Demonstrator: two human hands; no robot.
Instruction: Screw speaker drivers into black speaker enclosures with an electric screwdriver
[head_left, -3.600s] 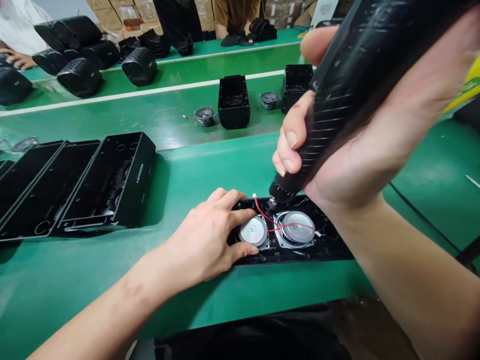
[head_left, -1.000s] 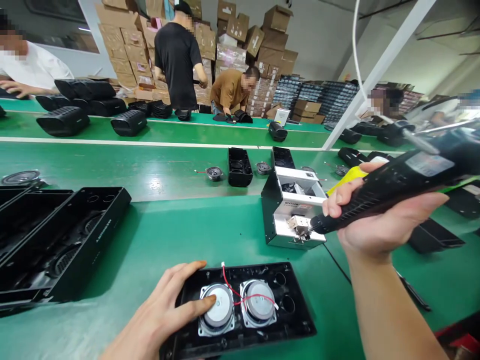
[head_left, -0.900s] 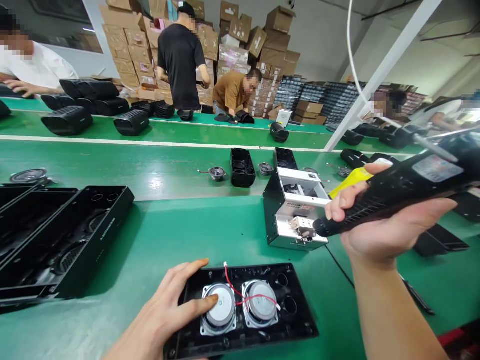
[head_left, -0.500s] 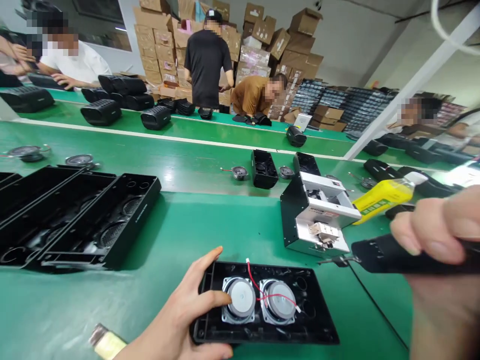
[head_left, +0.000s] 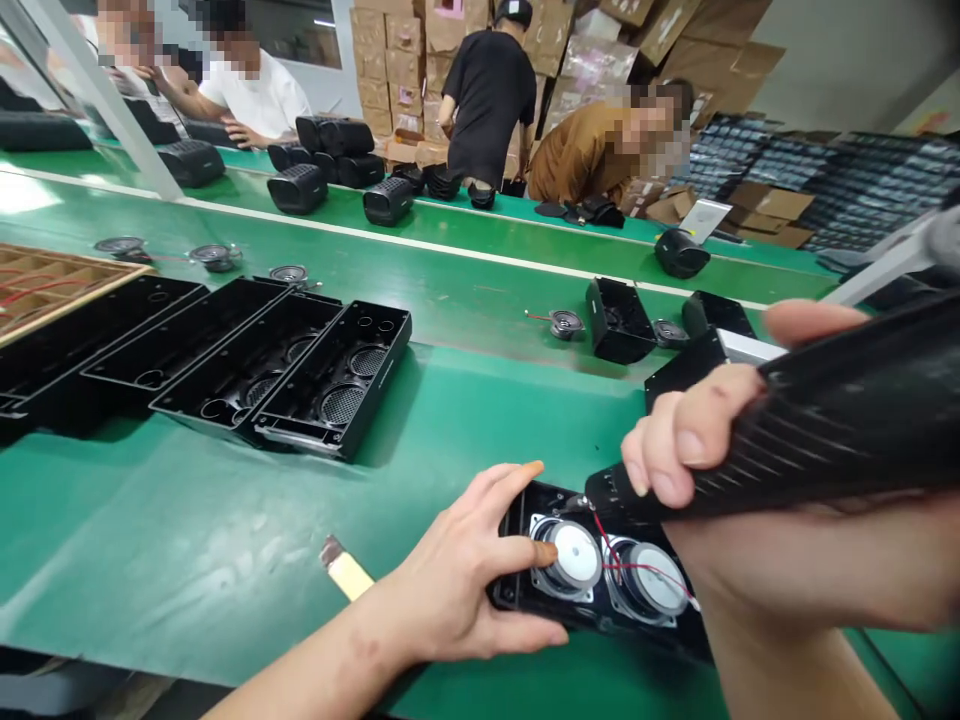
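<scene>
A black speaker housing (head_left: 525, 600) lies on the green bench in front of me, with two silver-backed speaker drivers (head_left: 574, 555) and red wires inside it. My left hand (head_left: 465, 590) grips the housing's left end, thumb pressed on the left driver. My right hand (head_left: 720, 470) is wrapped around a black electric screwdriver (head_left: 825, 430), held nearly level. Its tip rests at the housing's upper rim, just above the left driver. My right forearm hides the housing's right end.
A row of empty black housings (head_left: 330, 385) stands at the left, beside a cardboard tray (head_left: 45, 280). Loose drivers (head_left: 564, 323) and small black boxes (head_left: 619, 320) lie on the belt behind. A black-and-silver device (head_left: 690, 365) sits behind my right hand. Several people work at the far benches.
My right hand brought the screwdriver back from the silver device at the right down to the housing's top rim. My view swung left and down. My left hand kept hold of the housing.
</scene>
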